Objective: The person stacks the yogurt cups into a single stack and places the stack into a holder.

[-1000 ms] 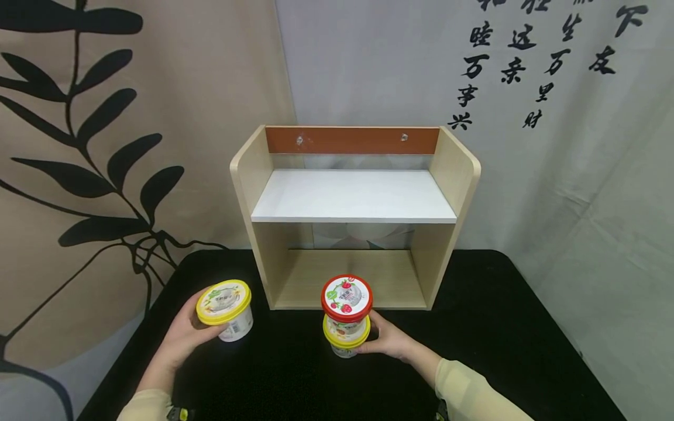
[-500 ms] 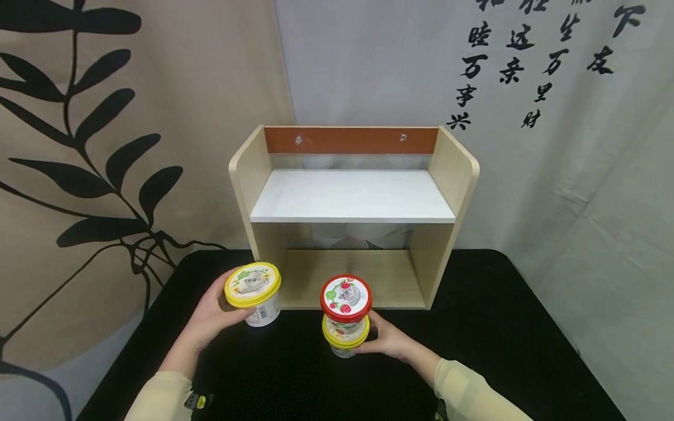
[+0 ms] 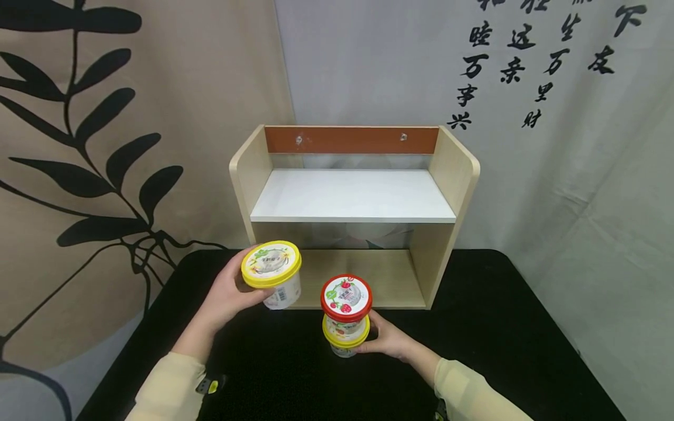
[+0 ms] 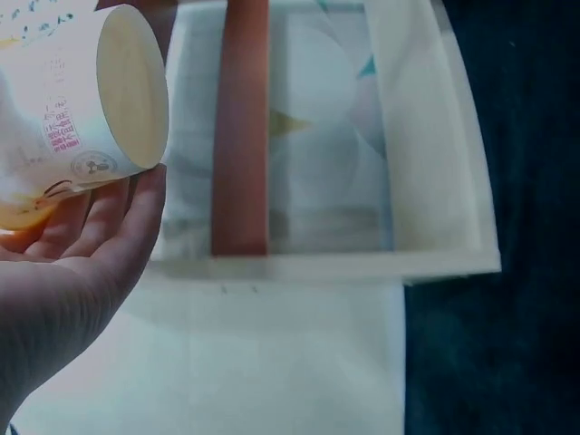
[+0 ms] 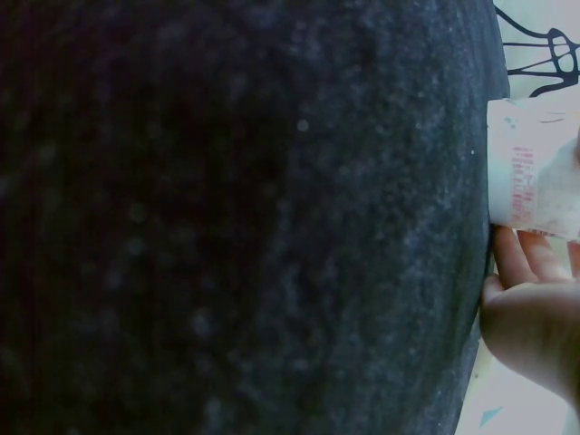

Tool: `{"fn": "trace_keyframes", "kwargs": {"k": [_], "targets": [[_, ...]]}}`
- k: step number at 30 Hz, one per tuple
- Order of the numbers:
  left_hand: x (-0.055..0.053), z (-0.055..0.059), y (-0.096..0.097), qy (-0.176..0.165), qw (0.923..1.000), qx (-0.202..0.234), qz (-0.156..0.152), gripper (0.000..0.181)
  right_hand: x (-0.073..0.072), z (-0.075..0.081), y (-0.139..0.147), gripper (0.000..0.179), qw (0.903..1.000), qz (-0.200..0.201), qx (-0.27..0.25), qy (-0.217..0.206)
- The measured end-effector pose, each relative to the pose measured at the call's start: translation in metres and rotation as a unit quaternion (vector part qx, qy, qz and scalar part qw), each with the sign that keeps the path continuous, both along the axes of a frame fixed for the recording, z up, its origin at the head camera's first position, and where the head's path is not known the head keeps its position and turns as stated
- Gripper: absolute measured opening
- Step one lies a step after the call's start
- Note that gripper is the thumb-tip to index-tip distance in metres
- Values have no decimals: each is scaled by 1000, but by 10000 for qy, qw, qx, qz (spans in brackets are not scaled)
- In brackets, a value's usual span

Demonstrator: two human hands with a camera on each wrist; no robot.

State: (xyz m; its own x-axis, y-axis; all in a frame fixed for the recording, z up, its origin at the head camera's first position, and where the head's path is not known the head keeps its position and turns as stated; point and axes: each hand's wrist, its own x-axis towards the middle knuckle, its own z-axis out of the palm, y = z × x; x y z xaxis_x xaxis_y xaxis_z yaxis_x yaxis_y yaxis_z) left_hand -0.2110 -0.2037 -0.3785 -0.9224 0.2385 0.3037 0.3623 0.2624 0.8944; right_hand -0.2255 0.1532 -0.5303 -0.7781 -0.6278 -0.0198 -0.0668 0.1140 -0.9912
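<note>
My left hand [image 3: 231, 292] grips a white tub with a yellow lid [image 3: 271, 263], holding it up in front of the left side of a small two-tier shelf [image 3: 353, 196]. In the left wrist view the bare underside of that tub [image 4: 131, 91] shows, with fingers curled round its wall. A red-lidded tub [image 3: 346, 297] stands on top of another yellow-lidded tub [image 3: 344, 332] on the table, in front of the shelf. My right hand [image 3: 387, 336] holds the lower tub of this stack from the right; part of that tub [image 5: 535, 168] appears in the right wrist view.
The shelf has a white upper board [image 3: 353, 193], a pale wood bottom board [image 3: 363, 272] and upright side panels. It stands on a black table [image 3: 484, 351]. Behind are hanging cloths [image 3: 368, 70] with printed leaves and writing.
My left hand has carried its yellow-lidded tub rightward and upward, from beside the shelf to before its left side. The right hand and the stacked tubs have stayed put.
</note>
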Motion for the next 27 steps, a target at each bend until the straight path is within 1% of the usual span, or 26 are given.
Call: {"fn": "trace_keyframes", "kwargs": {"k": [6,14,20,23,27], "targets": [[-2,10,18,-13,9999,23,-142,82,-1,-1,1,82,9999,102,-88,84],[-6,14,42,164,9989,-34,-431,81,-2,-1,2,83,9998,130,-109,77],[-10,19,64,156,9981,10,-595,82,-1,1,1,82,9999,95,-79,0],[-13,18,75,177,9975,20,-684,83,-1,2,1,81,9999,70,-57,-58],[-16,15,88,172,9969,2,-767,83,-2,1,0,81,9999,39,-14,-129]]}}
